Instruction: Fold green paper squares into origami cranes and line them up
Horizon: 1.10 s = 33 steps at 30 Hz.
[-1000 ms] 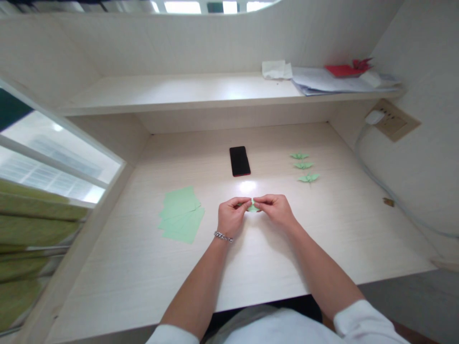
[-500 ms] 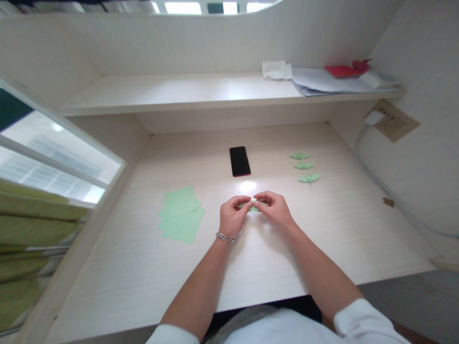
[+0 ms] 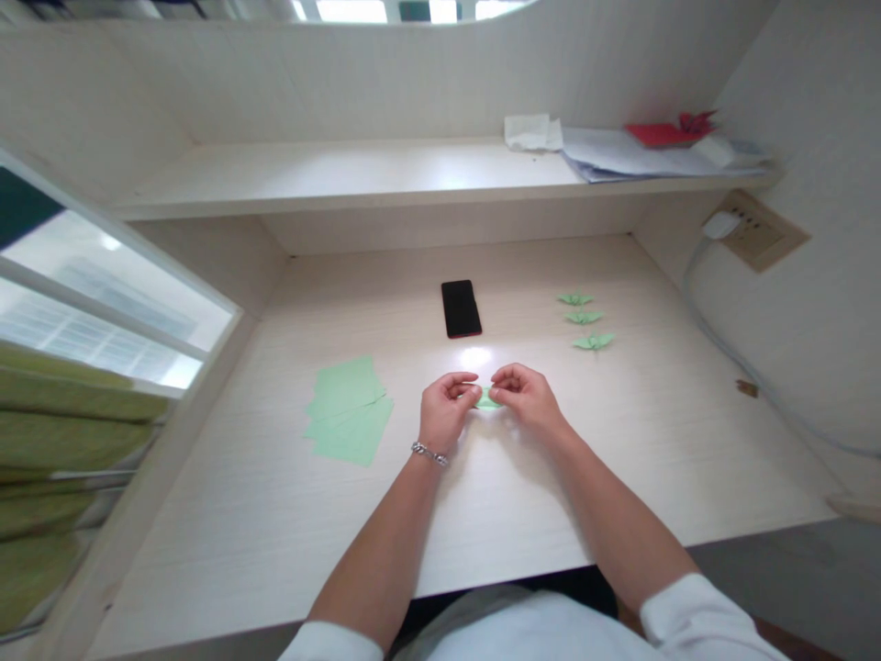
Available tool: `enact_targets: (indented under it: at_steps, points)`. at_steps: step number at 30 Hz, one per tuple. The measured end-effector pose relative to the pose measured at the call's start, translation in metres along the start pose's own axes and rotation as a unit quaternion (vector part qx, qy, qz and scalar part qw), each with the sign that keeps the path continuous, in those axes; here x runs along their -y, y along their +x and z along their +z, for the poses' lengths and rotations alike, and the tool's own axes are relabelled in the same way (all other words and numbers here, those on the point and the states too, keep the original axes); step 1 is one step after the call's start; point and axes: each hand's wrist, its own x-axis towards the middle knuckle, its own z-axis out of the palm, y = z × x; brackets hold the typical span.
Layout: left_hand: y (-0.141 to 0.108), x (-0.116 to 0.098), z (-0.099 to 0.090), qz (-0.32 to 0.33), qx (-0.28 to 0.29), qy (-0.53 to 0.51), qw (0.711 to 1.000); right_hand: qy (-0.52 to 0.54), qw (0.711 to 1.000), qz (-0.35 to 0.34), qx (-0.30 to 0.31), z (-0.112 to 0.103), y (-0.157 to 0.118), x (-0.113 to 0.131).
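A small piece of folded green paper point(image 3: 488, 399) sits between my two hands, just above or on the desk; parts of it are hidden by my fingers. My left hand point(image 3: 446, 408) pinches its left side with thumb and fingers. On its right side, the thumb and fingers of my right hand point(image 3: 529, 399) close in the same way. To the left lies a fanned stack of green paper sheets point(image 3: 350, 408). Three folded green paper cranes point(image 3: 584, 319) stand in a column on the right of the desk.
A black phone point(image 3: 461, 309) lies beyond my hands. Along the back runs a shelf point(image 3: 330, 174) bearing white papers point(image 3: 619, 156), a tissue point(image 3: 532, 133) and a red folded crane point(image 3: 696, 123). At right, a cable point(image 3: 716, 340) hangs from a wall socket point(image 3: 761, 234).
My fingertips have drawn slightly apart, and more of the green paper shows between them. The small pale peak seen at its top is no longer visible.
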Motion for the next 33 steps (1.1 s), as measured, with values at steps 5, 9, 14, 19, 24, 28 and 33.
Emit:
enact_targets:
  at_steps: [5, 9, 14, 19, 24, 28, 33]
  points:
    - [0.0, -0.001, -0.001, 0.013, -0.008, 0.008, 1.0, 0.047, 0.998, 0.039, 0.035, -0.005, -0.001, 0.0]
    - [-0.001, -0.002, -0.001, 0.024, -0.007, 0.02, 0.999, 0.063, 0.995, 0.054, 0.06, -0.008, -0.002, 0.001]
    - [-0.001, -0.003, 0.0, 0.034, -0.019, 0.026, 0.999, 0.017, 0.998, 0.049, 0.028, -0.009, 0.0, 0.003]
    - [0.0, -0.002, -0.002, 0.018, 0.012, 0.012, 1.0, -0.007, 1.0, 0.012, 0.002, -0.011, 0.002, 0.002]
    - [0.0, -0.004, -0.004, 0.005, 0.05, -0.014, 0.999, -0.001, 1.0, -0.01, 0.022, -0.013, 0.001, 0.003]
    - [0.0, -0.006, -0.003, -0.006, 0.051, -0.021, 0.998, -0.023, 0.999, -0.03, 0.023, -0.014, 0.001, 0.003]
    - [0.0, -0.003, -0.002, 0.043, -0.027, 0.038, 0.998, -0.122, 0.987, -0.089, -0.051, -0.01, -0.002, 0.006]
